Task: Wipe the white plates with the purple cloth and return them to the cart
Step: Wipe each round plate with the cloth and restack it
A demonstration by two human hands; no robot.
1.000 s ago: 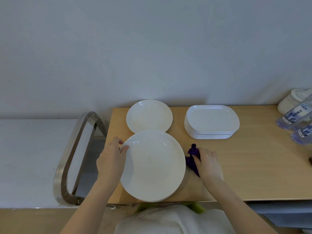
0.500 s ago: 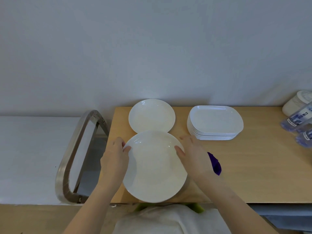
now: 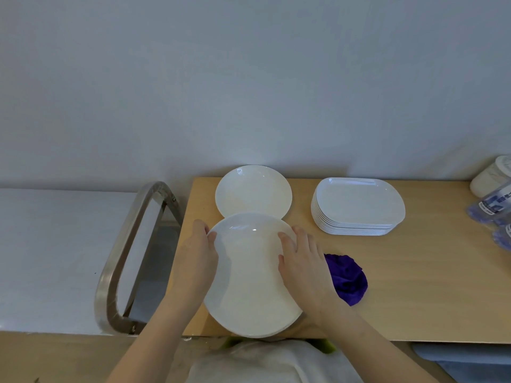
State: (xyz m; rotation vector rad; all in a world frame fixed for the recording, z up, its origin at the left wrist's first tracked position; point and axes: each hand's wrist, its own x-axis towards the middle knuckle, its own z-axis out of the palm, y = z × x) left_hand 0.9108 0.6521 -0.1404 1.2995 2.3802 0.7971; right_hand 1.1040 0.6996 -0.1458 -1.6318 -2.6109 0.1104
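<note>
- The large round white plate (image 3: 253, 275) lies nearest, at the front edge of the light wooden counter (image 3: 414, 286), its near rim hanging a little over that edge; a second rim seems to peek out under it, so it may top a short stack.
- The left hand (image 3: 197, 258) curls its fingers round the plate's left rim and grips it. The right hand (image 3: 302, 261) lies on the plate's right side with fingers spread and fairly straight, pressing rather than pinching.
- The crumpled purple cloth (image 3: 347, 277) lies loose on the counter just beside the right hand, and neither hand holds it.
- Judging by that, this plate is between steps: either its wiping is over and it is ready to go back, or not yet begun. Which one cannot be told.
- A smaller round white plate (image 3: 253, 190) sits behind, its near edge covered by the big one.
- A stack of rounded-rectangular white plates (image 3: 358, 205) stands to the right, well apart from the cloth; whether they have been wiped cannot be told.
- The metal loop handle (image 3: 132, 252) at the left is presumably the cart's.
</note>
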